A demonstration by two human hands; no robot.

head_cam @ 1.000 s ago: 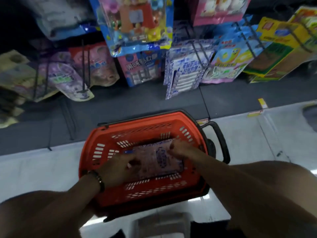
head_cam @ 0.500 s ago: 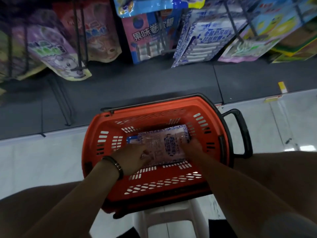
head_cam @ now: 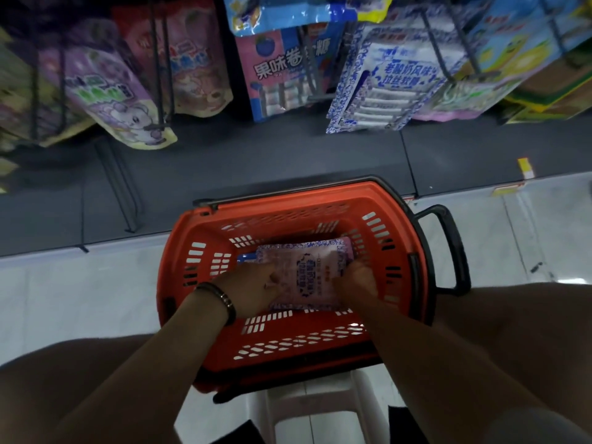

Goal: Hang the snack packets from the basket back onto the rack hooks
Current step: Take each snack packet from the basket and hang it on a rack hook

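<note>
The packet (head_cam: 307,270) lies flat on the bottom of the basket (head_cam: 288,200). We judge it light and soft. It is a thin, glossy film bag that will flex and may slip in the fingers, so squeezing the middle gains us little. We should pinch it near the top edge, where the hang hole ought to be, though we cannot see the hole here. Our left hand (head_cam: 253,290) grips the packet's near left side, fingers curled onto the film. Our right hand (head_cam: 360,280) grasps its right end likewise. Hung packets (head_cam: 378,91) of a similar blue-and-white pattern sit on the hooks (head_cam: 471,59) above, well apart from the basket.
</note>
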